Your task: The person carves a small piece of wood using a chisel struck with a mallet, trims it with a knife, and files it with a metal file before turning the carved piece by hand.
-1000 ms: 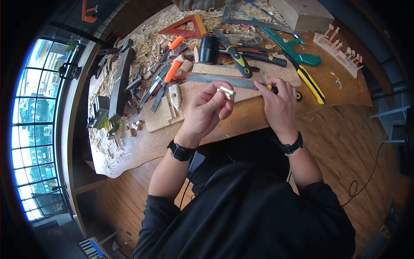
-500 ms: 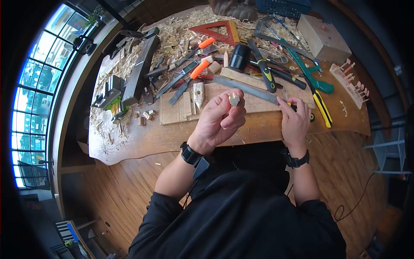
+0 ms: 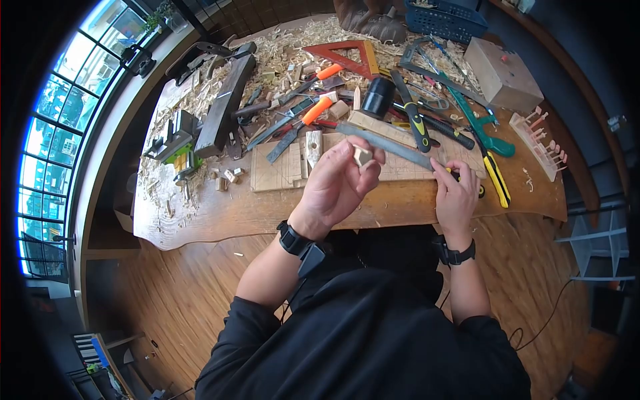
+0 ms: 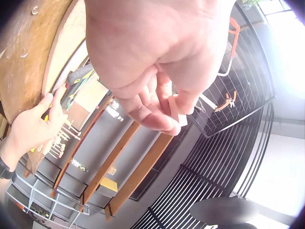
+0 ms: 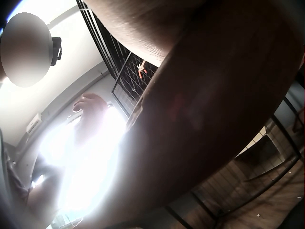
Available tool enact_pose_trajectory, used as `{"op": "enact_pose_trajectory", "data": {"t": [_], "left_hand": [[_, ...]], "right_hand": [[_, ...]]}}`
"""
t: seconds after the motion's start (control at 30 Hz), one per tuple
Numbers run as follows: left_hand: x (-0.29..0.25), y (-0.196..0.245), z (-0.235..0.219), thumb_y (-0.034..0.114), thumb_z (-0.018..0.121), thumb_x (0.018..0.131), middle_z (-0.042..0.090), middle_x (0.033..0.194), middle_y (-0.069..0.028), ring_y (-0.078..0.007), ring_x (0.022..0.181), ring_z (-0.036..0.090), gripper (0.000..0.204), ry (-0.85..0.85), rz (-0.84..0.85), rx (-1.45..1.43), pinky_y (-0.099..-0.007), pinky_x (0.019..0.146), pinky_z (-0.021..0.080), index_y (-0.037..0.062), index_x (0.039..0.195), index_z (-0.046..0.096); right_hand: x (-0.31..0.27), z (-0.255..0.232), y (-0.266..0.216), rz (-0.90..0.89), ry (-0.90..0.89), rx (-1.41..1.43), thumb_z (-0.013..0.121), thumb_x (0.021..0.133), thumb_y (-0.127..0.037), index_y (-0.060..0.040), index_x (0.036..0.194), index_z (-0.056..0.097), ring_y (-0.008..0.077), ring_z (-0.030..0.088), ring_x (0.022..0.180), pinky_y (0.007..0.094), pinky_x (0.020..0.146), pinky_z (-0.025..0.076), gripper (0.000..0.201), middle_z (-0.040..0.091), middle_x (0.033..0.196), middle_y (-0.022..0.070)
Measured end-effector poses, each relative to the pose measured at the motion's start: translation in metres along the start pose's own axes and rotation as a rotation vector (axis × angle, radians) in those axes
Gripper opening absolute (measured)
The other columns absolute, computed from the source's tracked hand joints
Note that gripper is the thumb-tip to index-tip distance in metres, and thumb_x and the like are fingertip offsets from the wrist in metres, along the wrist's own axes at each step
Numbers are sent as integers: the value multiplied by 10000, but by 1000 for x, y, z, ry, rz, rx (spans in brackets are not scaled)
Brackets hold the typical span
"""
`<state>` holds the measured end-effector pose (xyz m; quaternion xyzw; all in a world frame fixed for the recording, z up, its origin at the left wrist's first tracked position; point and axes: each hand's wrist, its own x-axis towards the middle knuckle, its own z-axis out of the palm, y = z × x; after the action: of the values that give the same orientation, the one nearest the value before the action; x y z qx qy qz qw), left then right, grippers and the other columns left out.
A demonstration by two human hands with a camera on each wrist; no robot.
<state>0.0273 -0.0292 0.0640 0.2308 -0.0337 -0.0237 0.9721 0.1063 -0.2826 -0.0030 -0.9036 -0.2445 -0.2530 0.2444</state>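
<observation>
Two hands, head view: the left hand (image 3: 333, 190) pinches a small wooden block (image 3: 363, 157) above the near edge of the wooden board (image 3: 275, 167); the right hand (image 3: 458, 203) grasps the handle of a flat file (image 3: 390, 145) at the board's right end.
Small wooden block: pale and faceted; a second ago its long side showed, now an end face does, so it has been turned for another face to be seen, no tool touching it.
Flat file: long, dull grey metal, slanting over the board.
Mallet: black, cylindrical head (image 3: 378, 97), behind the board.
Wood shavings: pale, thin curls (image 3: 283, 43), heaped beyond the board.
Left wrist view: thumb and curled fingers close on the block, its edges straight.
Right wrist view: dark blur and glare; grip cannot be told here.
</observation>
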Motion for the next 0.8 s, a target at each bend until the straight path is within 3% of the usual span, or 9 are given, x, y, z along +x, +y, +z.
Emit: {"op": "enact_pose_trajectory", "data": {"t": [0.1, 0.2, 0.3, 0.63, 0.7, 0.8], "left_hand": [[2, 4, -1, 381, 733, 1047, 690, 1135, -129, -97, 758, 529, 336, -30, 94, 190, -211, 699, 466, 119, 1226, 624], [5, 7, -15, 295, 832, 977, 706, 1169, -144, -99, 791, 553, 360, -146, 124, 169, -220, 727, 488, 117, 1206, 619], [4, 7, -16, 250, 896, 913, 711, 1150, -138, -106, 823, 579, 417, -141, 156, 231, -226, 724, 483, 117, 1206, 630], [2, 6, -13, 204, 946, 837, 709, 1119, -116, -143, 877, 640, 438, -82, 247, 382, -284, 726, 509, 77, 1177, 703], [3, 3, -15, 18, 936, 800, 733, 1138, -111, -158, 912, 704, 405, -59, 332, 418, -305, 787, 594, 14, 1149, 730], [2, 3, -17, -14, 939, 783, 723, 1139, -92, -141, 959, 694, 412, -53, 325, 489, -302, 813, 600, -4, 1137, 728]], "right_hand": [[0, 1, 1, -2, -1, -2, 769, 920, -87, -219, 1261, 818, 269, 611, 1063, 407, 914, 442, 369, 627, 1103, 37], [0, 0, 1, -3, -1, -4, 772, 918, -89, -219, 1260, 819, 266, 612, 1064, 406, 911, 444, 369, 626, 1099, 36], [1, 0, 0, -3, 1, -2, 776, 916, -92, -220, 1257, 820, 265, 613, 1061, 406, 906, 446, 367, 626, 1093, 34], [1, 1, 1, -7, 4, -8, 782, 910, -92, -222, 1250, 821, 264, 618, 1054, 404, 899, 447, 366, 630, 1091, 33], [1, 0, 0, -5, 4, -8, 783, 909, -94, -221, 1248, 821, 265, 618, 1053, 404, 899, 447, 364, 630, 1091, 34], [0, 1, 1, -3, 3, -8, 785, 907, -95, -219, 1245, 822, 267, 618, 1052, 406, 900, 448, 362, 631, 1092, 36]]}}
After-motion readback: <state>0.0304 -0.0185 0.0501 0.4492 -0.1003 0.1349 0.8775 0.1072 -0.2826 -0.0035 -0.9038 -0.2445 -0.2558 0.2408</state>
